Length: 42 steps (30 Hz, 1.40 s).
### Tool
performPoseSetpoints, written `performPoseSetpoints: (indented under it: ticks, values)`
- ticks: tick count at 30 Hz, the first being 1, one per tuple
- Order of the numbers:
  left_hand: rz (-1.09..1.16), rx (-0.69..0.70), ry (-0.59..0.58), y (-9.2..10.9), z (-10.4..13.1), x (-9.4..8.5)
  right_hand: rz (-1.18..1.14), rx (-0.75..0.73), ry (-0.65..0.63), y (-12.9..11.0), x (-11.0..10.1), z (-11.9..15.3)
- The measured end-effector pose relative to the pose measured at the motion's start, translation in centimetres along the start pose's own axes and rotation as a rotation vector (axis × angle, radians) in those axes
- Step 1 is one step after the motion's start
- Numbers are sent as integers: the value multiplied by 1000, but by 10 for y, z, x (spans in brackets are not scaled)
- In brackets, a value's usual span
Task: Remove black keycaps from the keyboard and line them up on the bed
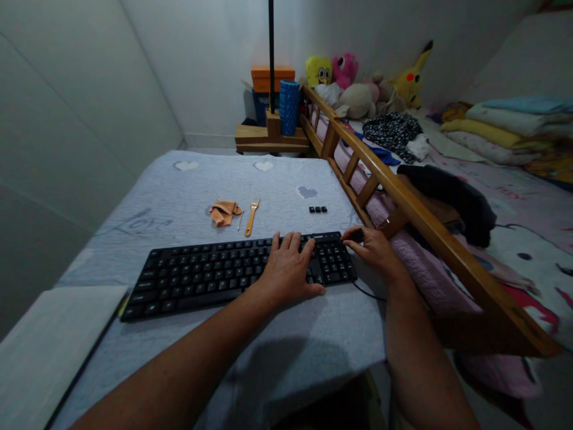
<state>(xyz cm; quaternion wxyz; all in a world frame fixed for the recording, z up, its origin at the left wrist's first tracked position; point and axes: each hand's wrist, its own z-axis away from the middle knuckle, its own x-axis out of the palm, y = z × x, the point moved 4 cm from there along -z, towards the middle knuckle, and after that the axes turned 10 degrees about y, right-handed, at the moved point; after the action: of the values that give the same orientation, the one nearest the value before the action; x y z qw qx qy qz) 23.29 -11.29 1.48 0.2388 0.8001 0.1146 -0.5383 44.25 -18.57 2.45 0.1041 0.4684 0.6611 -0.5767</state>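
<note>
A black keyboard [197,272] lies at a slant across the cloth-covered table. My left hand [289,263] rests on it palm down, fingers spread, over the keys left of the number pad. At the keyboard's upper right corner, my right hand [373,251] is closed on a small black tool [357,235] whose thin end reaches toward the number pad's top edge; its exact kind is unclear. Beyond the keyboard, three black keycaps [318,209] sit in a row. Further left are a brush [252,218] with a yellow handle, a thin cotton swab [240,221] and a crumpled orange cloth [224,212].
A wooden bed rail [389,185] runs along the table's right side, with folded bedding [505,128] and plush toys beyond. The keyboard cable [369,292] trails off right. A white flat panel [58,334] occupies the left front. A blue roller [289,107] stands at the back.
</note>
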Motion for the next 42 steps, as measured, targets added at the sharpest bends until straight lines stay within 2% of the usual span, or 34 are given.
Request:
performPoseSetpoints:
  ticks: [11, 22, 26, 33, 38, 42]
  values:
    - [0, 6, 3, 1, -1, 0, 25, -22, 7, -3, -3, -1]
    - [-2, -5, -15, 0, 0, 1, -76, 90, -25, 11, -1, -7]
    - [-9, -7, -22, 0, -1, 0, -130, 100, 0, 10, -3, -6]
    - [30, -28, -4, -3, -4, -3, -128, -2, 26, -17, 5, -1]
    - [60, -59, 125, -3, -9, -10, -116, -64, 4, -43, 13, 1]
    - [127, -53, 200, -2, -11, -16, -159, -103, -12, -55, 20, 4]
